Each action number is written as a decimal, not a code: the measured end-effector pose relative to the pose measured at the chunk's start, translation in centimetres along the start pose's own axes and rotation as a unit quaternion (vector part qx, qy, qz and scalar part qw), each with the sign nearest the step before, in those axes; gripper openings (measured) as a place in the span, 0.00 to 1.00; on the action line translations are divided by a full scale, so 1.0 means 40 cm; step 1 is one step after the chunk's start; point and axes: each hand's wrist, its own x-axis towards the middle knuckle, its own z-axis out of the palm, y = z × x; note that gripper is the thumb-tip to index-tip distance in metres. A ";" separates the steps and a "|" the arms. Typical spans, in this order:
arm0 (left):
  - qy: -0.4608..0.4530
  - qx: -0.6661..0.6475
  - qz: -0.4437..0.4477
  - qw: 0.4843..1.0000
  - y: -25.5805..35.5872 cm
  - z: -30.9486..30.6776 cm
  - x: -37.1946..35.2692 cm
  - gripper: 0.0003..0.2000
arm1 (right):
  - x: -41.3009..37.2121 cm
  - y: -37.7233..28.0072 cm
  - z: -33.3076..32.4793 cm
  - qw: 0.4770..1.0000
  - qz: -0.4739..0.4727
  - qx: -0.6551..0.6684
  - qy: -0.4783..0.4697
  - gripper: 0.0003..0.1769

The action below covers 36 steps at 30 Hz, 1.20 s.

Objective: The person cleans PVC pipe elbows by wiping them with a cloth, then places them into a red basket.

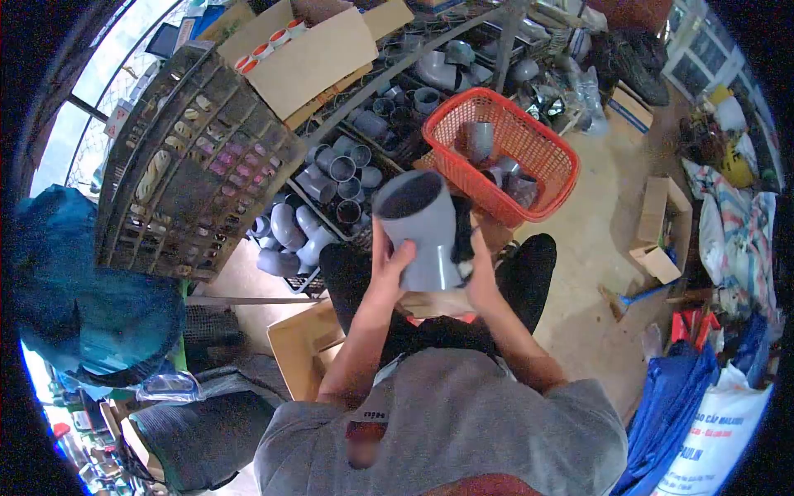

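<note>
- The person's left hand (391,263) has its grip clamped on a gray pipe piece (428,248), thumb across the front and fingers along the left side
- The right hand (481,269) is at the other side of the pipe piece, next to a dark thing (463,231) too unclear to name; whether its grip is closed I cannot tell, since its fingers are partly hidden
- The pipe piece is held up between the two hands, above the person's lap, slightly tilted, its wide dark opening facing up
- Just beyond it is a red basket (517,128) with a few gray pieces and a clear bag inside
- To the left of the basket, many gray pipe pieces (343,169) are heaped in crates, with curved ones (289,227) nearest the person
- Further left leans a large dark crate (194,165), near a cardboard box (318,70) holding orange-and-white rolls (263,51)
- On the floor (579,273) to the right are an open box (664,219) and a blue-handled brush (649,293)
</note>
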 end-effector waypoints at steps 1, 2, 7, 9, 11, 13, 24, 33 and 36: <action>-0.005 -0.066 -0.008 0.998 0.023 0.008 0.012 0.41 | 0.018 -0.058 -0.004 0.999 -0.013 -0.044 -0.022 0.33; 0.002 -0.053 -0.023 0.998 0.039 0.011 0.023 0.39 | 0.032 -0.117 -0.008 0.995 -0.024 -0.089 -0.044 0.33; -0.044 0.058 -0.073 0.995 0.035 -0.004 0.012 0.38 | 0.065 -0.151 -0.030 0.956 -0.078 -0.278 -0.055 0.36; -0.105 0.093 -0.108 0.984 0.054 -0.004 -0.014 0.42 | 0.090 -0.150 -0.043 0.997 -0.062 -0.004 0.048 0.35; -0.100 0.094 -0.114 0.984 0.094 0.041 -0.041 0.47 | 0.016 0.026 -0.059 0.901 0.226 0.366 0.054 0.34; -0.096 0.072 -0.063 0.991 0.114 0.077 -0.043 0.48 | -0.015 0.075 -0.040 0.882 0.263 0.378 0.105 0.33; -0.076 0.278 -0.020 0.957 0.031 0.057 0.016 0.42 | 0.034 -0.117 -0.050 0.954 -0.103 -0.279 -0.030 0.30; -0.083 0.098 0.015 0.992 -0.007 -0.009 0.034 0.49 | 0.070 -0.092 -0.006 0.995 -0.011 -0.069 0.076 0.27; -0.068 0.038 0.014 0.997 -0.002 -0.001 0.026 0.53 | 0.041 -0.005 0.000 0.987 0.107 0.055 0.107 0.27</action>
